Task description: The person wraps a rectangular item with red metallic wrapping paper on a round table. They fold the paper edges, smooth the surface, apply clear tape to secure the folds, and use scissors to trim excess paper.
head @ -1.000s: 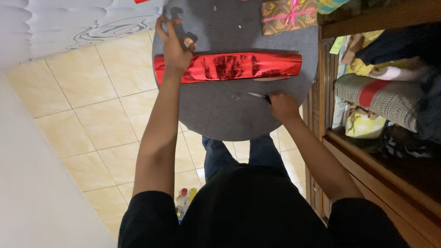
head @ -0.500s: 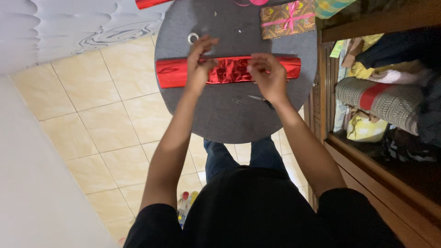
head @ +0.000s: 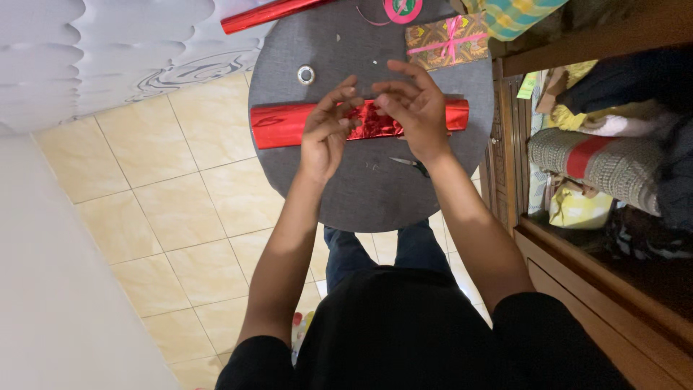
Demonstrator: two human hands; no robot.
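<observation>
A long parcel wrapped in shiny red foil (head: 281, 124) lies across a round grey table (head: 361, 195). My left hand (head: 326, 137) and my right hand (head: 413, 112) meet over its crinkled middle, thumb and forefinger of each pinching at the foil there while the other fingers fan out. What sits between the fingertips is too small to make out. A roll of clear tape (head: 306, 74) lies just beyond my left hand. Small scissors (head: 410, 164) rest on the table below my right wrist.
A patterned gift box with pink ribbon (head: 447, 42), a pink ribbon spool (head: 402, 9) and a spare red foil roll (head: 271, 13) sit at the table's far edge. A wooden cabinet (head: 577, 245) stuffed with cloth and bags stands on the right. Beige floor tiles (head: 166, 209) lie on the left.
My left hand left the tape roll at the far edge and my right hand left the scissors. Both came together over the middle of the red parcel, and their fingers have since spread.
</observation>
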